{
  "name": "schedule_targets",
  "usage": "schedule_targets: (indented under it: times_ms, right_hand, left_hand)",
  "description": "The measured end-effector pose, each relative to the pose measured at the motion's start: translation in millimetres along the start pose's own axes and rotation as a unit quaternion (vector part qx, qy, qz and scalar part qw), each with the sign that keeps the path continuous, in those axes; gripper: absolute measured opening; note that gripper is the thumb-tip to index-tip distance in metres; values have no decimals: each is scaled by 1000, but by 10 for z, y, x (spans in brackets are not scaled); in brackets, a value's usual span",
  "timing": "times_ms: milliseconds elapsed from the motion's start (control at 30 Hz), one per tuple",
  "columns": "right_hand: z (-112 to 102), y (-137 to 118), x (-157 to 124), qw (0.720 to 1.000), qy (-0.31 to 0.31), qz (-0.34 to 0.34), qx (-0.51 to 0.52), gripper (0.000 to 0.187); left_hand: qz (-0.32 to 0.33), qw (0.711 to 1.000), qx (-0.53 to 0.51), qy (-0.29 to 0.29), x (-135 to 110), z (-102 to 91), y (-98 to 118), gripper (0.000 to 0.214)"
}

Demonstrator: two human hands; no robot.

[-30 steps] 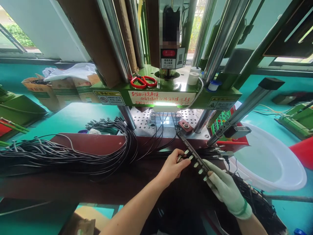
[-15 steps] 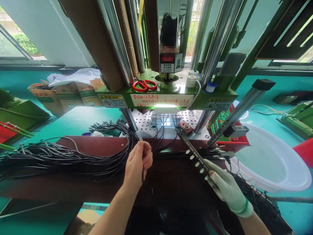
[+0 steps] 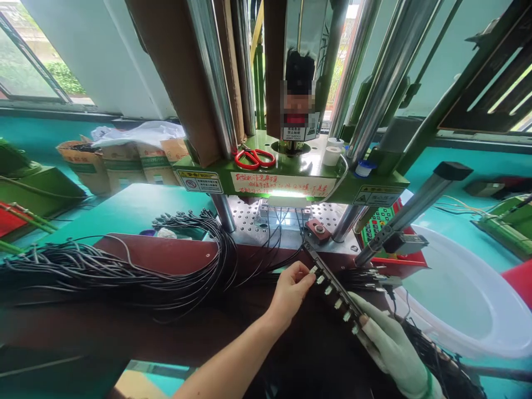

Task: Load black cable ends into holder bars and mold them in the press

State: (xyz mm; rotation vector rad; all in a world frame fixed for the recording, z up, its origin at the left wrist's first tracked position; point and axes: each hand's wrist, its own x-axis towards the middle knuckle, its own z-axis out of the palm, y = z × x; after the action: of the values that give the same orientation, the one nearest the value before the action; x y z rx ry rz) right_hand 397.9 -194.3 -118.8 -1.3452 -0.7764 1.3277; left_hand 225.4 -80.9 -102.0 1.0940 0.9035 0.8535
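Observation:
My left hand (image 3: 294,284), bare, pinches a small pale cable connector (image 3: 313,270) at the far part of a long dark metal bar (image 3: 332,277). Several silvery connectors (image 3: 338,304) stick out in a row along the bar's left edge. In its white glove, my right hand (image 3: 386,335) grips the near end of the bar, which slants away toward the press bed. A thick bundle of black cables (image 3: 199,271) lies left of my hands on the brown bench. The cable trailing from the pinched connector is mostly hidden.
A green press (image 3: 199,163) with steel columns stands ahead; red-handled scissors (image 3: 255,159) lie on it. Thin cables run to a clear mould (image 3: 286,216) on the perforated plate. A white tub (image 3: 453,288) is at the right, cardboard boxes (image 3: 124,160) at the back left.
My left hand has moved right, from beside the cable bundle to the bar, bringing the connector there. My right hand still holds the bar. The camera view has shifted slightly.

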Motion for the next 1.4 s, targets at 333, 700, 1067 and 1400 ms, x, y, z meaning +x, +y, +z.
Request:
schedule_targets:
  times_ms: [333,700,1067,1400]
  right_hand:
    - [-11,-22,4,1000,-4,5,1,40]
    - [16,-29,14,1000,1,-3,-16,44]
    - [-132,93,67,980,-40,-84,-176,51]
    - [-98,36,127,976,11,-56,-211,55]
  left_hand:
    - [19,998,55,-3,44,-90,15,30]
    - [49,995,87,3,53,-103,-22,25]
    - [52,991,126,5,184,-95,-106,25]
    - [78,855,511,-35,298,-7,34,21]
